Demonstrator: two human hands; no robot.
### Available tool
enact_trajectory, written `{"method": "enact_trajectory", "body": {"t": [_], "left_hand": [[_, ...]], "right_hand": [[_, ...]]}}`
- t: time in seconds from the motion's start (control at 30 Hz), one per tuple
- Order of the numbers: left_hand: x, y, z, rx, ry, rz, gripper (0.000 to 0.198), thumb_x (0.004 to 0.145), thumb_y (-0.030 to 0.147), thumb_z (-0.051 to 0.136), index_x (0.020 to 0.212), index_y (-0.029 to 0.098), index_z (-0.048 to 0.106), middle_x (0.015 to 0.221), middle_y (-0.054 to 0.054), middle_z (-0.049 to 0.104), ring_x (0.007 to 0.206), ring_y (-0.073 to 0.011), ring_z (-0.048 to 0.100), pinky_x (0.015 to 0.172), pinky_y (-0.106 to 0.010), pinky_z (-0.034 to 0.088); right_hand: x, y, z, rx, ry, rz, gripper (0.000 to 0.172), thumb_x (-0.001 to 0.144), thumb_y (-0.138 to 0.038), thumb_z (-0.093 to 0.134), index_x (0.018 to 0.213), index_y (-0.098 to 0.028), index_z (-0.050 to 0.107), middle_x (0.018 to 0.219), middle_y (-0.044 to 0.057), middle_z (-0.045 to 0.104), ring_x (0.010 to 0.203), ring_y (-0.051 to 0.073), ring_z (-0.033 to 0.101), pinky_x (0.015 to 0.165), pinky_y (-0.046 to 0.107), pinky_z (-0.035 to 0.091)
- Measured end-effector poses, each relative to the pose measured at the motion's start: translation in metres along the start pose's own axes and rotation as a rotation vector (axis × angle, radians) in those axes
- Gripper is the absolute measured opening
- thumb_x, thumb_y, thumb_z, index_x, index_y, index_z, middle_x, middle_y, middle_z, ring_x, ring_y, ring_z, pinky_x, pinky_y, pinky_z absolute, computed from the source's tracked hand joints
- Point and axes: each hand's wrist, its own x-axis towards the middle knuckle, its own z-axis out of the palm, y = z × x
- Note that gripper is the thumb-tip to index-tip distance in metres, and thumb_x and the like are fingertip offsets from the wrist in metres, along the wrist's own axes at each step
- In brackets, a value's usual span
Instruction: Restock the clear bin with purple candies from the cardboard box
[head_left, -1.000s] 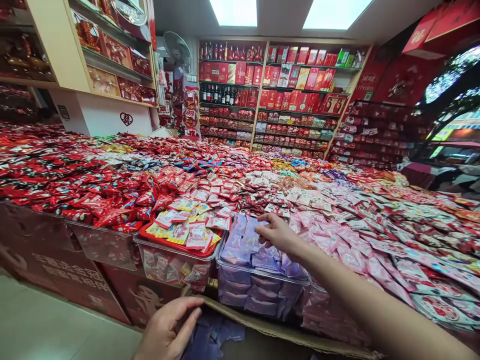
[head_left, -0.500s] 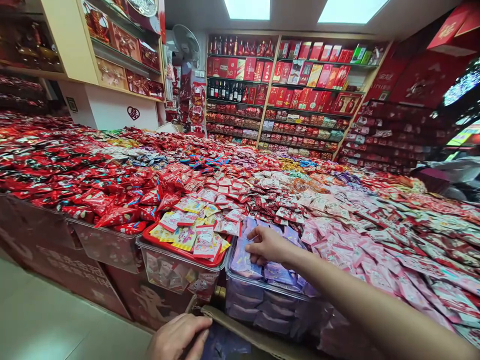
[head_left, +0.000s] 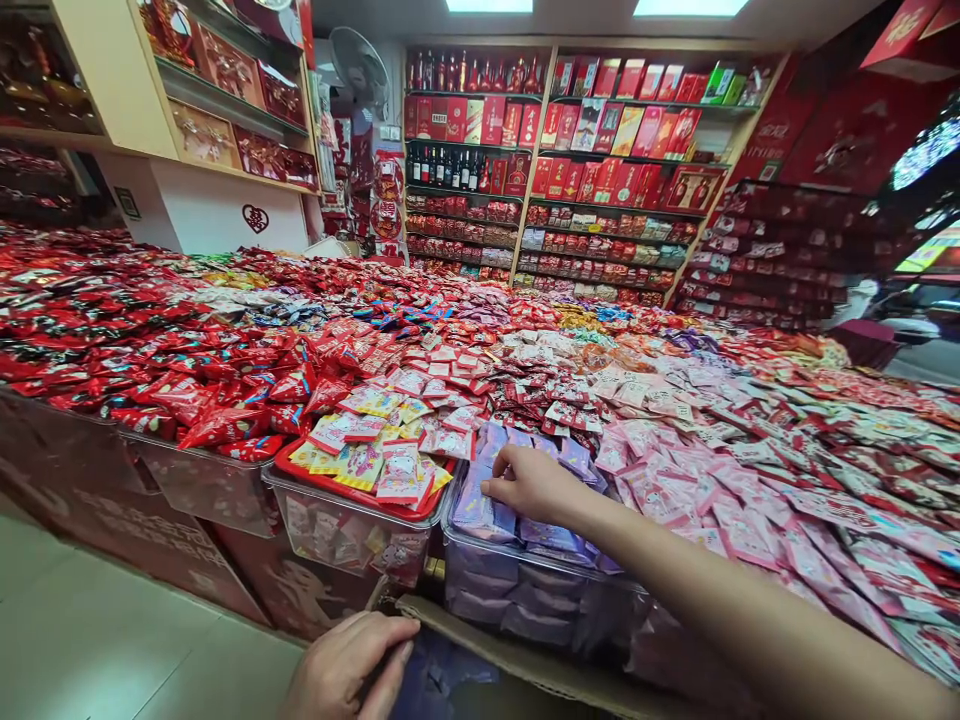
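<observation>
My right hand (head_left: 529,482) reaches forward into a clear plastic bin (head_left: 480,585) of purple candy packets (head_left: 480,512). Its fingers curl down onto the top packets, pressing or pinching them; what they hold, if anything, is hidden. My left hand (head_left: 349,668) is low at the near edge, fingers curled over the rim of a brown cardboard box (head_left: 525,662). Purple packets (head_left: 442,680) lie inside that box.
A huge display of wrapped sweets (head_left: 225,350) fills the counter: red on the left, pink (head_left: 690,480) on the right. A red-lidded bin (head_left: 352,500) of mixed packets stands left of the purple bin. Shelves of red boxes and bottles (head_left: 570,170) line the back wall.
My right hand has slid left and nearer across the purple packets, its fingers curling down. My left hand has stayed on the box rim. The view has shifted slightly.
</observation>
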Motion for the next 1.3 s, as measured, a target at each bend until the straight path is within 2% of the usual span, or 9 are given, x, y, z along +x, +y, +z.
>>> {"method": "enact_trajectory", "body": {"t": [0.13,0.3,0.37,0.43,0.57,0.77,1.0,1.2,1.3], "left_hand": [[-0.001,0.000,0.001,0.005,0.002,-0.025,0.018,0.078,0.015,0.050,0.094,0.021,0.054,0.077,-0.002,0.064,0.070,-0.0139,0.061,0.065,-0.020,0.048],[-0.001,0.001,0.000,-0.003,-0.014,-0.037,0.017,0.079,0.016,0.049,0.094,0.021,0.054,0.079,-0.002,0.064,0.071,-0.0142,0.061,0.067,-0.020,0.048],[0.000,0.002,-0.001,-0.007,-0.018,-0.042,0.016,0.079,0.016,0.048,0.093,0.021,0.054,0.078,-0.003,0.064,0.071,-0.0144,0.061,0.066,-0.020,0.048],[0.000,0.002,-0.001,-0.011,-0.020,-0.044,0.016,0.079,0.017,0.047,0.093,0.021,0.055,0.077,-0.003,0.064,0.070,-0.0147,0.061,0.065,-0.020,0.048],[0.001,0.001,-0.001,-0.012,-0.017,-0.024,0.018,0.079,0.015,0.047,0.093,0.020,0.055,0.075,-0.003,0.064,0.069,-0.0149,0.060,0.063,-0.020,0.048],[0.000,-0.002,0.000,-0.009,-0.042,-0.006,0.020,0.078,0.012,0.047,0.095,0.020,0.052,0.076,-0.003,0.063,0.068,-0.0145,0.060,0.063,-0.020,0.047],[0.000,0.000,0.000,-0.012,-0.070,-0.020,0.018,0.079,0.013,0.046,0.095,0.020,0.051,0.075,-0.003,0.061,0.068,-0.0145,0.059,0.062,-0.021,0.046],[-0.001,-0.001,0.001,-0.015,-0.066,-0.019,0.020,0.079,0.012,0.047,0.097,0.021,0.050,0.076,-0.002,0.061,0.069,-0.0141,0.059,0.063,-0.021,0.046],[-0.002,-0.004,0.002,-0.027,-0.054,0.007,0.022,0.078,0.011,0.048,0.098,0.020,0.049,0.076,-0.002,0.061,0.068,-0.0133,0.059,0.062,-0.020,0.046]], "right_hand": [[0.006,0.001,0.013,0.258,-0.057,0.191,0.039,0.061,-0.037,0.062,0.091,-0.016,0.049,0.051,-0.002,0.054,0.044,0.013,0.050,0.040,0.022,0.032],[0.007,0.001,0.010,0.635,-0.080,0.406,0.052,0.059,-0.023,0.067,0.102,-0.014,0.040,0.043,-0.009,0.043,0.035,0.007,0.040,0.034,0.017,0.025],[0.005,0.004,-0.001,0.718,-0.095,0.397,0.050,0.059,-0.021,0.066,0.101,-0.014,0.041,0.044,-0.008,0.044,0.035,0.007,0.040,0.033,0.016,0.022],[0.003,0.008,-0.014,0.777,-0.066,0.286,0.040,0.061,-0.022,0.064,0.095,-0.014,0.045,0.048,-0.006,0.048,0.038,0.007,0.043,0.033,0.016,0.023],[0.000,0.015,-0.025,0.580,0.074,-0.049,0.015,0.065,-0.022,0.059,0.074,-0.017,0.047,0.056,-0.004,0.053,0.044,0.007,0.046,0.039,0.018,0.033],[-0.005,0.018,-0.004,0.042,0.117,-0.325,0.014,0.056,-0.015,0.066,0.059,-0.015,0.052,0.063,-0.002,0.049,0.058,0.010,0.044,0.050,0.020,0.033],[-0.009,0.019,-0.007,0.070,-0.143,-0.358,0.026,0.060,-0.001,0.047,0.077,-0.014,0.061,0.075,0.003,0.062,0.067,0.012,0.055,0.060,0.021,0.041],[-0.008,0.008,-0.010,0.145,-0.174,-0.243,0.012,0.065,-0.020,0.058,0.076,-0.014,0.061,0.073,0.003,0.063,0.066,0.013,0.056,0.058,0.022,0.041],[-0.006,0.003,-0.007,0.110,-0.146,-0.222,0.023,0.063,-0.029,0.064,0.080,-0.014,0.061,0.077,0.005,0.063,0.068,0.014,0.056,0.059,0.023,0.041]]}}
